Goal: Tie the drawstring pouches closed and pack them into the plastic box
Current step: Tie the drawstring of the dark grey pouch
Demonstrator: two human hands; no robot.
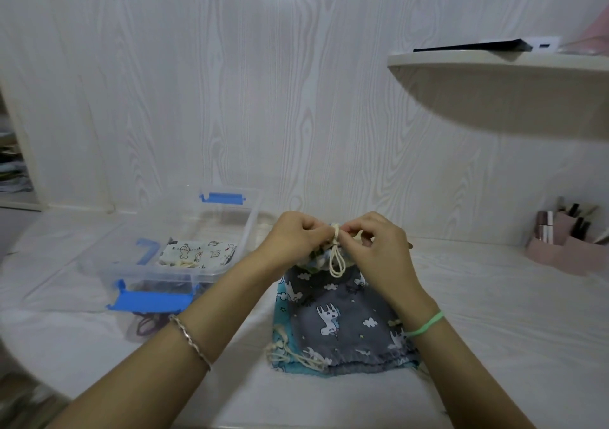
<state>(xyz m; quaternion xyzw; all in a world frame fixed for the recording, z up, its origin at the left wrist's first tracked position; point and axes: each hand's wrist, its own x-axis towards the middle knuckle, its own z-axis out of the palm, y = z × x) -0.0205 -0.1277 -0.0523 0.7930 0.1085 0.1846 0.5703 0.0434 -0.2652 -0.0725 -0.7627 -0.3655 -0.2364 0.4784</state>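
Pinching the cream cord [336, 257] with my left hand [298, 236] and right hand [375, 244] closed on it, I work atop the grey pouch [342, 323], the plastic box [171, 257] lying left of it, nearer my left hand.

We see plastic box [184, 247] left of pouch stack [339, 323] on surface [478, 313]; one pouch [197, 252] inside box; organizer [566, 250] far right.

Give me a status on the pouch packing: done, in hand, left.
Done: one white printed pouch lies in the plastic box. In hand: left hand and right hand are tying the cord on the grey pouch. Left: the blue pouch beneath it.
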